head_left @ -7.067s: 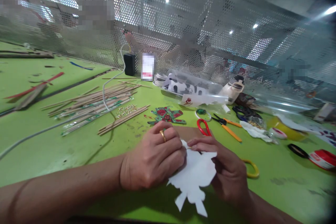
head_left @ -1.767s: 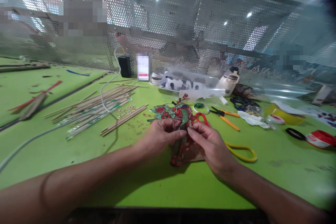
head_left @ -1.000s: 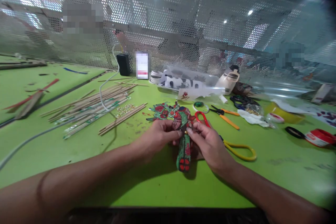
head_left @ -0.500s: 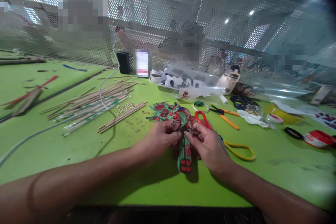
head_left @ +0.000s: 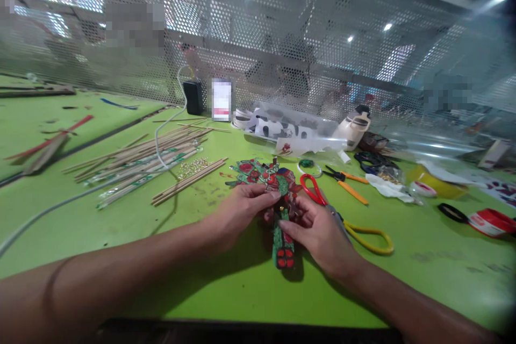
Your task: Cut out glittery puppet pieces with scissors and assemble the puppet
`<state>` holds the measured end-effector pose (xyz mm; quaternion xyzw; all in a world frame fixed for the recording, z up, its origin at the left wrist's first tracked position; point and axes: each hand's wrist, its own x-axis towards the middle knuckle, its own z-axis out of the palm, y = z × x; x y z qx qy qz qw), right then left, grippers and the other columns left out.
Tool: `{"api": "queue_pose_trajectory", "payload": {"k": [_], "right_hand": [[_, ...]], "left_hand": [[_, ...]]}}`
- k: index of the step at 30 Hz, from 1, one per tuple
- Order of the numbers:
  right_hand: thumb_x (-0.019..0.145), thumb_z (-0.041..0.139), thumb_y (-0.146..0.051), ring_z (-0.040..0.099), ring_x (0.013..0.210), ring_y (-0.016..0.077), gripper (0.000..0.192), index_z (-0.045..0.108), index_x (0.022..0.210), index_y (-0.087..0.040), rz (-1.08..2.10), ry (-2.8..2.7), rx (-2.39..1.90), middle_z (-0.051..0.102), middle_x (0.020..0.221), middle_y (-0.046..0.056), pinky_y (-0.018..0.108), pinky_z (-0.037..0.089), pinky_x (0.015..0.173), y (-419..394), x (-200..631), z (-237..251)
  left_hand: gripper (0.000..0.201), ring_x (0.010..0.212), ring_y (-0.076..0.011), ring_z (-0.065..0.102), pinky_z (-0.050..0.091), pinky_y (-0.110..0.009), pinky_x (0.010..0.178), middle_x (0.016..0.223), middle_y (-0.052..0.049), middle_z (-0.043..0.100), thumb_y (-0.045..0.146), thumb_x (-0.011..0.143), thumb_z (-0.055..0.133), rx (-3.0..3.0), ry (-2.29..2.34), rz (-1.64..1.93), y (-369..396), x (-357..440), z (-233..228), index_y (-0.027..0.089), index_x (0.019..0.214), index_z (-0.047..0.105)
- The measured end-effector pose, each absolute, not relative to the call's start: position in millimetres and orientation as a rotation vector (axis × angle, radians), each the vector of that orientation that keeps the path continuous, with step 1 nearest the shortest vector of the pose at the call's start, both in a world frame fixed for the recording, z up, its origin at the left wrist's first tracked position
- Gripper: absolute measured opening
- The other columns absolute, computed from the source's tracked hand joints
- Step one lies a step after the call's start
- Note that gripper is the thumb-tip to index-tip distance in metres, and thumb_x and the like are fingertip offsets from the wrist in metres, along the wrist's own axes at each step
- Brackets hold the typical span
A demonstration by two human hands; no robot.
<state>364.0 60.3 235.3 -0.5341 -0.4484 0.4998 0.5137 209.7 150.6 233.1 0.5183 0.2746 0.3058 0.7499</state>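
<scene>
Cut-out (head_left: 278, 242) Pinched Between Two Hands

From my remote feed: wooden sticks (head_left: 139, 151) lie in loose rows on the green table (head_left: 209, 293), small gold bits (head_left: 194, 167) scattered beside them. I see the left hand (head_left: 245, 208) closed on the cut-out's upper part, thumb on top. The cut-out, red and green, is between both hands, gold stud (head_left: 281, 208) showing mid-length. I see the right hand (head_left: 320, 228) pinching its lower strip. Near that hand: a red loop handle (head_left: 321, 200), orange-handled pliers (head_left: 353, 192), a yellow loop handle (head_left: 373, 251). Far right, a red-and-white roll (head_left: 489, 222).
</scene>
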Motion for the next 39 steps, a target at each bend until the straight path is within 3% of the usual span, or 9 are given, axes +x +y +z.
{"api": "queue_pose_trajectory", "payload": {"k": [6, 12, 16, 21, 25, 31, 39], "right_hand": [[0.066, 0.09, -0.038, 0.066, 0.083, 0.017, 0.047, 0.066, 0.101, -0.019, 1.148, -1.077, -1.329, 0.07, 0.087, 0.001, 0.03, 0.057, 0.078, 59.8, 365.5, 232.4], [0.061, 0.093, -0.029, 0.069, 0.093, 0.019, 0.05, 0.065, 0.101, -0.02, 1.191, -1.046, -1.289, 0.073, 0.092, 0.002, 0.031, 0.057, 0.087, 62.9, 366.1, 230.4], [0.061, 0.093, -0.028, 0.07, 0.091, 0.019, 0.048, 0.063, 0.098, -0.021, 1.237, -1.036, -1.249, 0.073, 0.091, 0.001, 0.032, 0.056, 0.087, 62.6, 365.1, 231.6], [0.071, 0.089, -0.03, 0.067, 0.094, 0.0168, 0.044, 0.065, 0.107, -0.021, 1.236, -1.089, -1.183, 0.072, 0.097, 0.002, 0.029, 0.054, 0.087, 57.5, 370.0, 230.7], [0.086, 0.077, -0.041, 0.066, 0.082, 0.0144, 0.033, 0.065, 0.108, -0.02, 1.284, -1.012, -1.111, 0.07, 0.092, 0.003, 0.03, 0.054, 0.077, 58.0, 377.7, 232.1], [0.074, 0.087, -0.031, 0.06, 0.062, 0.0074, 0.038, 0.07, 0.104, -0.015, 1.376, -0.868, -1.115, 0.07, 0.086, 0.001, 0.022, 0.051, 0.062, 62.5, 379.6, 240.3], [0.073, 0.083, -0.024, 0.065, 0.062, 0.0115, 0.036, 0.066, 0.105, -0.017, 1.471, -0.818, -1.079, 0.072, 0.081, 0.001, 0.028, 0.055, 0.066, 61.0, 380.1, 247.2]], "left_hand": [[0.025, 0.069, -0.016, 0.057, 0.045, -0.028, 0.069, 0.079, -0.009, 0.072, 0.038, 0.074, 0.085, 1.072, 0.594, 0.664, 153.1, 209.1, 230.3, 0.014, 0.078, 0.078], [0.032, 0.061, -0.0122, 0.054, 0.044, -0.027, 0.066, 0.07, -0.004, 0.067, 0.042, 0.07, 0.087, 1.114, 0.59, 0.65, 153.5, 209.3, 235.0, 0.013, 0.073, 0.074], [0.031, 0.062, -0.0111, 0.055, 0.043, -0.026, 0.065, 0.071, -0.003, 0.067, 0.036, 0.065, 0.09, 1.165, 0.541, 0.631, 152.7, 208.7, 233.7, 0.012, 0.075, 0.073], [0.035, 0.075, -0.0192, 0.065, 0.049, -0.033, 0.078, 0.081, -0.007, 0.072, 0.033, 0.062, 0.091, 1.17, 0.581, 0.649, 155.0, 207.3, 230.8, 0.012, 0.083, 0.074], [0.035, 0.08, -0.0233, 0.068, 0.051, -0.04, 0.085, 0.084, -0.01, 0.074, 0.034, 0.063, 0.089, 1.182, 0.565, 0.626, 157.4, 206.3, 233.7, 0.011, 0.085, 0.074], [0.035, 0.075, -0.0222, 0.068, 0.052, -0.038, 0.08, 0.083, -0.009, 0.074, 0.034, 0.063, 0.09, 1.151, 0.543, 0.568, 154.7, 206.8, 236.9, 0.011, 0.083, 0.073], [0.026, 0.071, -0.0195, 0.067, 0.052, -0.034, 0.076, 0.08, -0.01, 0.073, 0.028, 0.068, 0.087, 1.114, 0.512, 0.497, 153.1, 205.6, 239.5, 0.01, 0.082, 0.073]]}}
